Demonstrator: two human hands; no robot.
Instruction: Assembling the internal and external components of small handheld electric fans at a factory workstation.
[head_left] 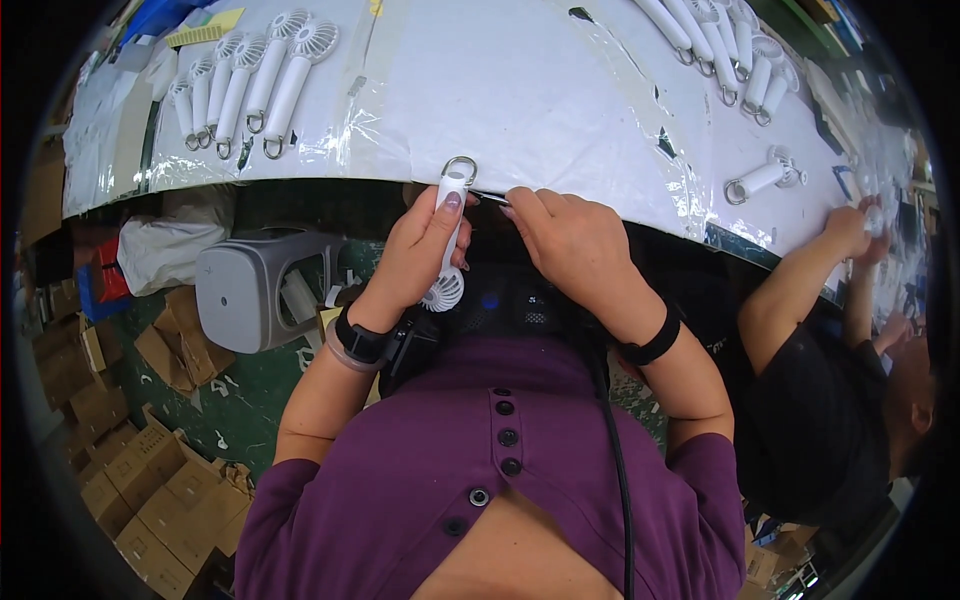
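Note:
My left hand (408,250) is wrapped round a white handheld fan (443,290) at the table's near edge. The fan's round grille points down toward me, and the metal ring (460,164) on its handle end points up. My left thumb lies along the handle. From the right, my right hand (578,242) pinches a thin dark metal tool (489,196) whose tip reaches the handle just below the ring. Fingers cover most of this tool, so its exact kind does not show.
White fans with rings lie in a row at the table's (500,100) far left (262,85) and another at its far right (715,45). A single fan (765,180) lies nearer right. A co-worker (830,390) sits at right; a grey stool (250,295) and cardboard boxes (165,500) stand left.

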